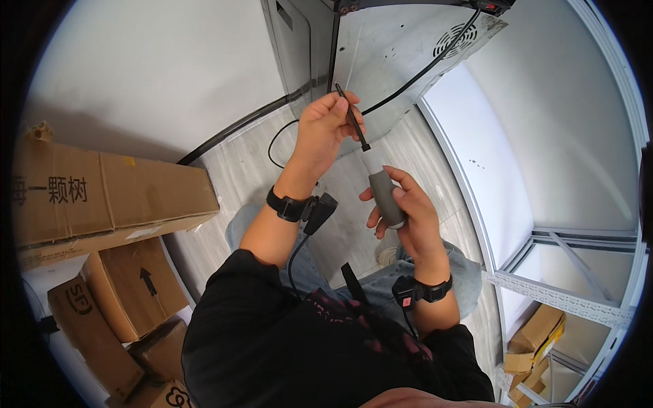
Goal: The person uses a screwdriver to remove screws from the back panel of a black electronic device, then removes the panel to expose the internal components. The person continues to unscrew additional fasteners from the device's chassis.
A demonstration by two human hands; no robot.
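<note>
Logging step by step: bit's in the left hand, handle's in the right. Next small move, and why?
Probably seat the bit: the left hand pinches the thin black bit, whose lower end meets the pale neck of the grey screwdriver handle held in the right hand. Whether it is fully home cannot be told, so a short push along the shaft seems next.

The left hand (326,129) covers the middle of the thin black bit (352,117), and the right hand (408,217) hides most of the grey handle (383,197). Whether bit and handle join is unclear, maybe they only touch. Left of the handle, the boxes (102,197) are cut by the dark rim. Above it, the metal panel (401,47) leaves the frame.
</note>
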